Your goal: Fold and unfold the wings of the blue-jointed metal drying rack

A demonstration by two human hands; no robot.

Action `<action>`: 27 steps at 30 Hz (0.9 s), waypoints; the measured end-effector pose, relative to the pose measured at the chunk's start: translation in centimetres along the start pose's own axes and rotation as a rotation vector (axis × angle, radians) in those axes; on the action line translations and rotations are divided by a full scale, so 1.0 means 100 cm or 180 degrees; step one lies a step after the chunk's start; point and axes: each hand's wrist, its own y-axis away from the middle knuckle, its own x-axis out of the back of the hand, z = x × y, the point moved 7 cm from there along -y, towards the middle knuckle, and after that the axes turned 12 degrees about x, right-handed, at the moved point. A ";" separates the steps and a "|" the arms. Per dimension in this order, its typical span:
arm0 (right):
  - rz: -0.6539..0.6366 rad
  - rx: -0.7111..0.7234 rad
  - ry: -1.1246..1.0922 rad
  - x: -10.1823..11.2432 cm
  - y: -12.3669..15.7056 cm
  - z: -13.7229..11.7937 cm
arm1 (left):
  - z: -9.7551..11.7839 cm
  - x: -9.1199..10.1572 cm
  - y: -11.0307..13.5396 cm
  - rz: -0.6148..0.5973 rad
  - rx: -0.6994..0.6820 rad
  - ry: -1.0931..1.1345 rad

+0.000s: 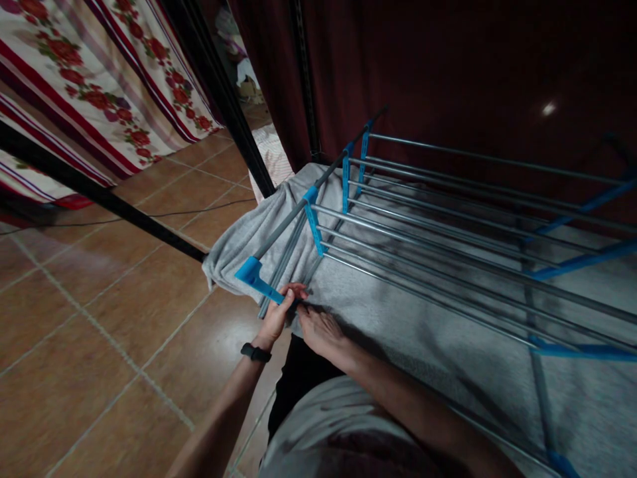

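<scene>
Blue bracket (255, 275): at the near end of the side tube (283, 228), slanting down and inward to the fingers, lower end partly hidden there.
Left hand (279, 313): closed on the bracket's lower end, thumb along the top, fingers curled round beyond; black wristband (255, 352) just behind, clear of the plastic.
Right hand (321, 330): fingers bent, tips close beside the same end; cannot tell whether pinching something or merely touching.
Drying rack (438, 249): lying across the grey blanket (358, 295), metal rails running off to the right, blue clips (314, 229) spaced along the side tube.
Grey tubes (284, 260): beneath the bracket, slanting close past the left hand; best left free of the grip, to avoid pinched fingers.
Step in hand: apparently close work at the bracket's lower end, two-handed.
Good grip: steady with the left, fine work with the right; hold near the end rather than halfway up, for less flex.
Force: straight along the joint, little by little (thin plastic, by the look of it, probably unforgiving of a sideways wrench).
Footing: soft cloth underneath, so likely some rocking; better to brace against the side tube than to push down into the folds.
</scene>
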 end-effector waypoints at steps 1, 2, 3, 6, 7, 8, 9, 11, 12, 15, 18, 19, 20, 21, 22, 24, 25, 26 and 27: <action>0.0020 -0.0015 -0.0051 0.000 0.000 0.000 | 0.000 0.000 0.000 -0.0017 0.0016 0.0002; 0.0049 -0.0041 -0.0094 0.001 0.000 0.001 | 0.000 0.000 0.000 -0.0034 0.0031 0.0000; 0.0086 -0.0076 -0.0122 0.002 0.000 0.001 | 0.001 0.000 0.001 -0.0051 0.0040 -0.0012; 0.0172 -0.0262 -0.0101 0.004 0.006 0.004 | 0.004 0.000 0.001 -0.0082 0.0032 -0.0117; 0.0177 -0.0340 -0.0083 0.005 0.009 0.005 | 0.005 0.000 0.001 -0.0092 0.0042 -0.0180; 0.0175 -0.0414 -0.0071 0.005 0.012 0.006 | 0.007 0.000 0.001 -0.0099 0.0054 -0.0244; 0.0169 -0.0473 -0.0062 0.006 0.016 0.007 | 0.008 0.000 0.001 -0.0110 0.0077 -0.0299; 0.0160 -0.0536 -0.0042 0.006 0.023 0.008 | 0.010 -0.001 0.002 -0.0131 0.0131 -0.0363; 0.0166 -0.0553 -0.0030 0.006 0.026 0.008 | 0.012 -0.002 0.002 -0.0139 0.0153 -0.0373; 0.0179 -0.0568 -0.0015 0.006 0.031 0.010 | 0.014 -0.004 0.002 -0.0101 0.0199 -0.0407; 0.0118 -0.0545 -0.0068 0.002 0.030 0.011 | 0.016 -0.003 0.003 0.0080 0.0180 -0.0513; 0.0104 -0.0529 -0.0094 0.002 0.029 0.011 | 0.017 -0.003 0.004 0.0143 0.0167 -0.0547; 0.0102 -0.0514 -0.0117 0.001 0.028 0.011 | 0.018 -0.003 0.004 0.0197 0.0148 -0.0574; 0.0112 -0.0498 -0.0135 0.002 0.027 0.011 | 0.018 -0.003 0.005 0.0235 0.0125 -0.0592; 0.0127 -0.0485 -0.0147 0.002 0.027 0.012 | 0.019 -0.003 0.005 0.0272 0.0098 -0.0597; 0.0159 -0.0466 -0.0157 0.003 0.026 0.012 | 0.021 -0.002 0.004 0.0347 0.0044 -0.0596; 0.0172 -0.0467 -0.0162 0.004 0.026 0.012 | 0.021 -0.002 0.003 0.0383 0.0025 -0.0584; 0.0189 -0.0478 -0.0160 0.005 0.026 0.013 | 0.022 -0.001 0.002 0.0413 0.0014 -0.0561; 0.0207 -0.0487 -0.0153 0.006 0.025 0.013 | 0.021 -0.001 0.001 0.0434 0.0014 -0.0527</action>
